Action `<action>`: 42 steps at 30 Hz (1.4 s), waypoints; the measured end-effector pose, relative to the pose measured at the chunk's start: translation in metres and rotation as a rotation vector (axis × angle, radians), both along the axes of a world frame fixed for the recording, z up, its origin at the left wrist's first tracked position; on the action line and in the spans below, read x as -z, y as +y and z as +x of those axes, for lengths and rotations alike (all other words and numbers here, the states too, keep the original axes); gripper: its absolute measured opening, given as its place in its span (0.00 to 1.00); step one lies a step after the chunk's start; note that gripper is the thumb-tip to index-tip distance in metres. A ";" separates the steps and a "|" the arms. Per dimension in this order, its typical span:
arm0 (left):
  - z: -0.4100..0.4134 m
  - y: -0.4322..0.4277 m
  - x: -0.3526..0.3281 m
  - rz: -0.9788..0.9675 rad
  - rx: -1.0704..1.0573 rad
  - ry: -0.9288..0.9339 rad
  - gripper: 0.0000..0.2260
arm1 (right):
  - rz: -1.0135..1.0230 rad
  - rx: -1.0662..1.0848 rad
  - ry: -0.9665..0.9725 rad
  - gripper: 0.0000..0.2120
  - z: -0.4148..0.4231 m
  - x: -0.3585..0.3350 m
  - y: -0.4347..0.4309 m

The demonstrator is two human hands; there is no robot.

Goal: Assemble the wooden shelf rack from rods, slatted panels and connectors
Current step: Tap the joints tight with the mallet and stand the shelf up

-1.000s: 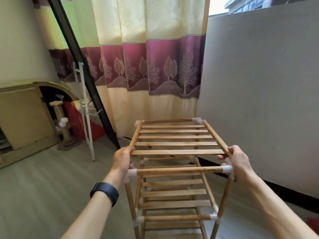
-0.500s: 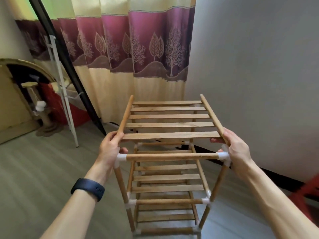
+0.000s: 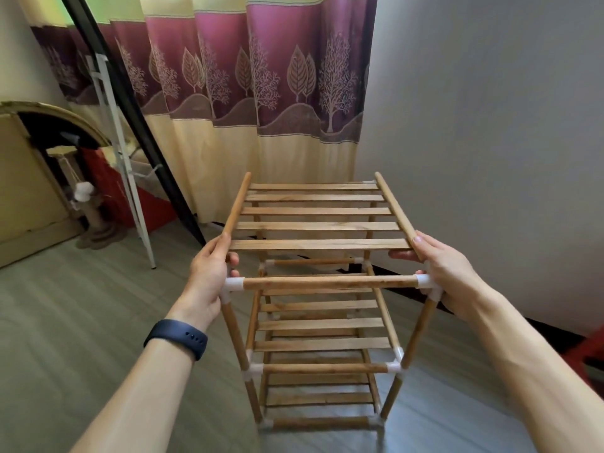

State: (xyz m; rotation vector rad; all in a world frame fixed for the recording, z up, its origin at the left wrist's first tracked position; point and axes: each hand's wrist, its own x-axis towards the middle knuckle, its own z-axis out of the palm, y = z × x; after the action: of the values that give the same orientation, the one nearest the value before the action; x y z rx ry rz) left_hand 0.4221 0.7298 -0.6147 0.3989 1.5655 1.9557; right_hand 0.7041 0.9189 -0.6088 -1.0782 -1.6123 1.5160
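Note:
A wooden shelf rack (image 3: 327, 367) of rods and white plastic connectors stands on the floor in front of me, with slatted shelves on its lower levels. A slatted panel (image 3: 317, 225) is at the top, its far end raised and its near end close to the front top rod (image 3: 330, 283). My left hand (image 3: 210, 276) grips the panel's left side rod at its near end. My right hand (image 3: 439, 273) grips the right side rod, beside the white front-right corner connector (image 3: 428, 282). The white front-left connector (image 3: 233, 285) sits by my left palm.
A grey wall (image 3: 490, 142) rises right behind the rack, and a patterned curtain (image 3: 261, 93) hangs at the back. A black pole (image 3: 137, 116) and a white stand (image 3: 121, 152) lean at the left, near a wooden cabinet (image 3: 23, 197). Grey floor (image 3: 81, 322) lies to the left.
The view has dropped toward the rack. The top panel, seated in the far white connectors a second ago, now has its far end lifted free, both hands still on its side rods.

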 end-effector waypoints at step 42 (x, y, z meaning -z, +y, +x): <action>0.008 -0.011 0.005 -0.616 -0.024 1.571 0.27 | 0.711 0.280 -0.697 0.23 -0.004 0.004 -0.020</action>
State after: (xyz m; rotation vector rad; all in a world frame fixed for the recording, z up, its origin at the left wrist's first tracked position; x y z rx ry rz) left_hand 0.4305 0.7184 -0.6197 1.8656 2.8503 0.8077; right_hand 0.7005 0.8988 -0.6123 -1.3833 -2.0944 0.2979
